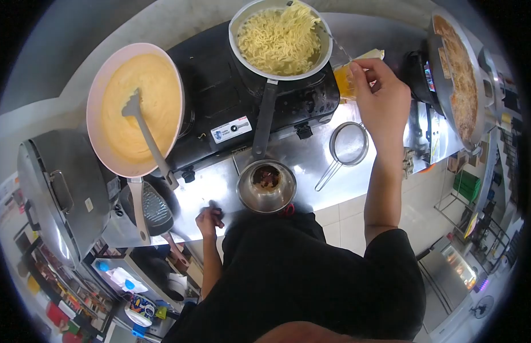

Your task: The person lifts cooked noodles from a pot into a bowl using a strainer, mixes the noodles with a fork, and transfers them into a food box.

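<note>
My right hand [382, 94], raised at the right of the stove, pinches the end of a thin metal utensil [341, 48]. That utensil slants into a pot of noodles [280, 41], where some noodles are lifted in a clump. My left hand [209, 220] rests at the counter's front edge with its fingers curled; whether it holds anything is too small to tell. Between the hands, a metal bowl [265, 200] has a smaller cup with dark red contents inside. A pink pan [95, 108] on the left holds a creamy orange sauce and a grey spatula [145, 128].
A black gas stove [211, 88] carries both pans. On the steel counter [214, 182] lies a round strainer [349, 144]. A yellow packet [344, 82] is behind my right wrist. At the right stands a large pan [460, 80]; at the left, a lidded metal container [65, 194].
</note>
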Demonstrator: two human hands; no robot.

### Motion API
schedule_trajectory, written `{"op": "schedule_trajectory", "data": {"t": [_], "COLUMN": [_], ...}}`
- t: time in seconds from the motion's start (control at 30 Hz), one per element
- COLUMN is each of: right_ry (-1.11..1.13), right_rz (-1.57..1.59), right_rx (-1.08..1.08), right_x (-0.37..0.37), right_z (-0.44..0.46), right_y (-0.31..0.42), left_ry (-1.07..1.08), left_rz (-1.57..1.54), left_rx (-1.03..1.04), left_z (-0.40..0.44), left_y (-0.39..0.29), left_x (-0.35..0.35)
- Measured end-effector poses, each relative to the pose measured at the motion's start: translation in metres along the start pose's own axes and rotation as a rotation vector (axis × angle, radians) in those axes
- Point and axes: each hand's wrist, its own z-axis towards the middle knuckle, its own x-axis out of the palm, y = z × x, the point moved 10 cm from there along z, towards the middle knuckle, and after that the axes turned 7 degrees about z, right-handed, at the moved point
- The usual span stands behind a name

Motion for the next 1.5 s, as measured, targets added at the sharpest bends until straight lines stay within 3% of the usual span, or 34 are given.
{"op": "schedule_trajectory", "data": {"t": [0.1, 0.2, 0.23, 0.33, 0.43, 0.53, 0.6, 0.77, 1.0, 1.1, 1.23, 1.33, 1.43, 1.47, 1.5], "right_ry": [-0.008, 0.127, 0.207, 0.189, 0.112, 0.119, 0.131, 0.127, 0.284, 0.173, 0.018, 0.302, 0.387, 0.402, 0.451], "right_rz": [-0.084, -0.364, -0.488, -0.611, -0.610, -0.830, -0.783, -0.490, -0.518, -0.582, -0.159, 0.636, 1.062, 1.161, 1.261], "right_rx": [-0.272, -0.441, -0.411, -0.471, -0.395, -0.320, -0.403, -0.376, -0.355, -0.343, -0.305, 0.029, 0.210, 0.254, 0.263], "right_x": [0.004, 0.017, 0.017, -0.008, -0.039, -0.028, -0.002, 0.062, 0.034, -0.003, -0.066, -0.061, -0.060, -0.060, -0.063], "right_z": [-0.011, -0.026, -0.027, -0.024, -0.008, 0.020, 0.030, 0.037, -0.018, -0.030, -0.046, -0.073, -0.110, -0.123, -0.134], "right_y": [0.033, 0.054, 0.054, 0.073, 0.084, 0.065, 0.059, 0.048, 0.081, 0.076, 0.061, 0.013, -0.005, -0.009, -0.012], "left_ry": [-0.033, -0.044, -0.043, -0.030, -0.017, -0.026, -0.010, -0.001, -0.020, -0.025, 0.018, -0.101, -0.229, -0.288, -0.242], "left_rz": [-0.053, -0.079, -0.080, -0.079, -0.090, -0.098, -0.084, -0.152, -0.146, -0.119, -0.139, 0.013, 0.051, 0.181, 0.158], "left_rx": [0.013, 0.023, 0.023, 0.034, 0.056, 0.066, 0.072, 0.137, 0.098, 0.106, 0.087, 0.159, 0.344, 0.582, 0.628], "left_z": [-0.008, -0.009, -0.009, -0.006, -0.006, -0.010, -0.012, -0.009, -0.014, -0.015, -0.005, -0.013, -0.044, -0.059, -0.086], "left_y": [-0.018, -0.024, -0.022, -0.018, -0.019, -0.022, -0.023, -0.019, -0.023, -0.025, -0.011, -0.026, -0.080, -0.112, -0.145], "left_x": [0.005, 0.006, 0.005, 0.005, 0.006, 0.006, 0.007, 0.007, 0.006, 0.007, 0.004, -0.009, -0.015, -0.014, -0.001]}}
